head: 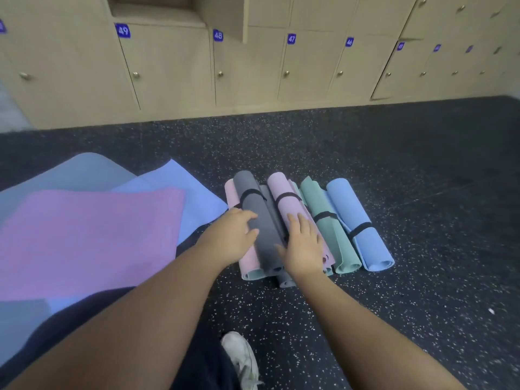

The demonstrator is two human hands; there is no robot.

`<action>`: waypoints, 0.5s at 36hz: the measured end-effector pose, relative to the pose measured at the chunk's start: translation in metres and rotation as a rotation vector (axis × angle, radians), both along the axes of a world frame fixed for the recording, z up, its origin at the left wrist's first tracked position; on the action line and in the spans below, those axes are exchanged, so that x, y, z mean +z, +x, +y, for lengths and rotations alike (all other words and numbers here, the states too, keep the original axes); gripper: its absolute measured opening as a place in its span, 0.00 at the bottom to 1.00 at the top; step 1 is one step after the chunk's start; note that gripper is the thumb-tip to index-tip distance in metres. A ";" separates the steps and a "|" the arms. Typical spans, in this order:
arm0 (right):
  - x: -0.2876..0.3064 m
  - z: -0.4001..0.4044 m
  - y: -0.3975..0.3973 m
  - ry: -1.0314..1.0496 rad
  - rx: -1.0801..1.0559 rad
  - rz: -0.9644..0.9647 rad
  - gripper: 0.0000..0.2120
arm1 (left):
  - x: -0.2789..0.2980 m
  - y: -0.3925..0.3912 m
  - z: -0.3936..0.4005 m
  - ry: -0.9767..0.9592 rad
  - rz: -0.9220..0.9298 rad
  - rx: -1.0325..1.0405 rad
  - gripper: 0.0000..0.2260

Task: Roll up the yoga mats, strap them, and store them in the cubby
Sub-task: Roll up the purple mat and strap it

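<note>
Mats lie in two groups on the speckled floor (394, 153). By the lockers (247, 66), a pile of rolled ones sits side by side: a grey roll (260, 220) on top at the left, a pink roll (289, 204) beside it, then a green roll (327, 229) and a blue roll (357, 223), each ringed by a black strap (361, 229). More rolls lie under the grey and pink ones.

The left hand (232, 237) curls round the grey roll's left side, thumb over the top. The right hand (302, 246) lies flat, fingers straight, on the pink roll, its thumb toward the grey one.

To the left, flat mats overlap: a purple mat (90, 240) on top, a light-blue mat (194, 198) beneath it. One cubby (157, 9) above locker 49 stands open.
</note>
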State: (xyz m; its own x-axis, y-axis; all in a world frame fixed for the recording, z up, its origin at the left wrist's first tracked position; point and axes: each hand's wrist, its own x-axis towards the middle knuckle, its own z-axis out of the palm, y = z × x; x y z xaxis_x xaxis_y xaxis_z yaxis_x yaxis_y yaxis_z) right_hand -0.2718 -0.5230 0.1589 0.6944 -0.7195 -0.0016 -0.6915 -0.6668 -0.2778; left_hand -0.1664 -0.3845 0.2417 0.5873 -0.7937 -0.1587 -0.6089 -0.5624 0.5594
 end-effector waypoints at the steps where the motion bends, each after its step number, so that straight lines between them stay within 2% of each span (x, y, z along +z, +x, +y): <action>1: 0.008 0.007 0.003 -0.002 0.012 -0.024 0.35 | 0.004 0.002 0.007 -0.003 -0.022 0.027 0.19; 11: 0.101 0.099 0.031 -0.061 0.248 -0.282 0.32 | 0.054 0.024 0.109 -0.088 -0.162 0.320 0.19; 18: 0.152 0.173 0.067 -0.087 0.424 -0.339 0.32 | 0.062 0.039 0.199 -0.154 -0.218 0.461 0.19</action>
